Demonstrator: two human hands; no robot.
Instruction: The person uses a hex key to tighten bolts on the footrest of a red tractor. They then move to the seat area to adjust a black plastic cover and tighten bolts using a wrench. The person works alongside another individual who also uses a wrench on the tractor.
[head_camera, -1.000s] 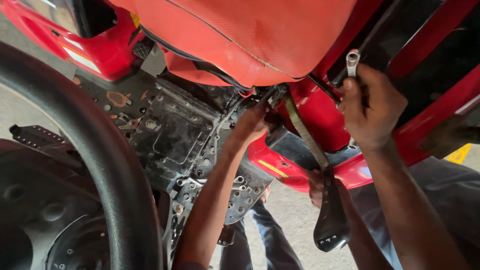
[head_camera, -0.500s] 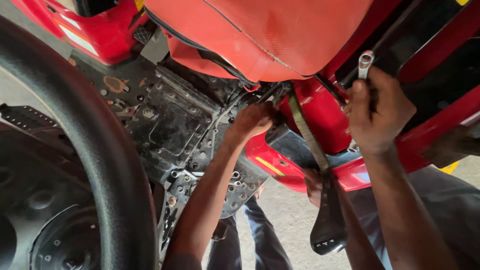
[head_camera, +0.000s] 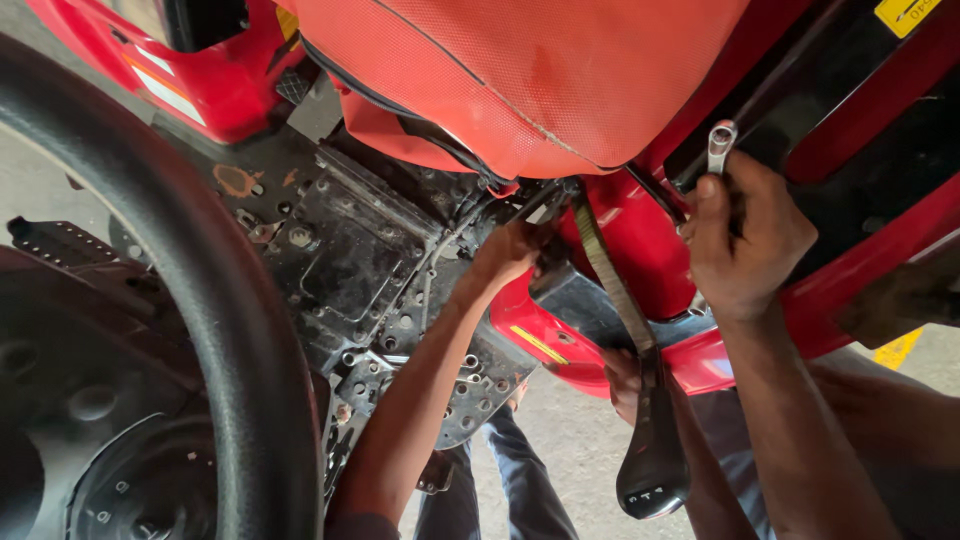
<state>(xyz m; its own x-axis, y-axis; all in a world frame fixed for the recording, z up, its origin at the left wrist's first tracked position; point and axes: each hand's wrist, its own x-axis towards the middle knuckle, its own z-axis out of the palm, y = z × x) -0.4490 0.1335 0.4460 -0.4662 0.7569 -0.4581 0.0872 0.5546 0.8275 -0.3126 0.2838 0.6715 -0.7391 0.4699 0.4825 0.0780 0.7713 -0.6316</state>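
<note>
My left hand (head_camera: 510, 255) reaches in under the red seat (head_camera: 520, 70), fingers closed on a dark part at the seat's base; what it grips is hidden. My right hand (head_camera: 745, 235) is shut on a silver ring wrench (head_camera: 720, 135), whose ring end sticks up above my fist against the red bodywork (head_camera: 650, 250). A worn strap (head_camera: 605, 270) runs down between my two hands.
A black steering wheel (head_camera: 200, 280) fills the left. Below the seat lies a greasy black metal floor plate (head_camera: 350, 250) with bolts. A lever with a black knob (head_camera: 652, 475) hangs at lower centre. Another person's hand (head_camera: 622, 385) and blue-trousered legs (head_camera: 500, 480) are underneath.
My view has shifted slightly. Both hands stay at about the same places, the left under the seat and the right holding the wrench upright.
</note>
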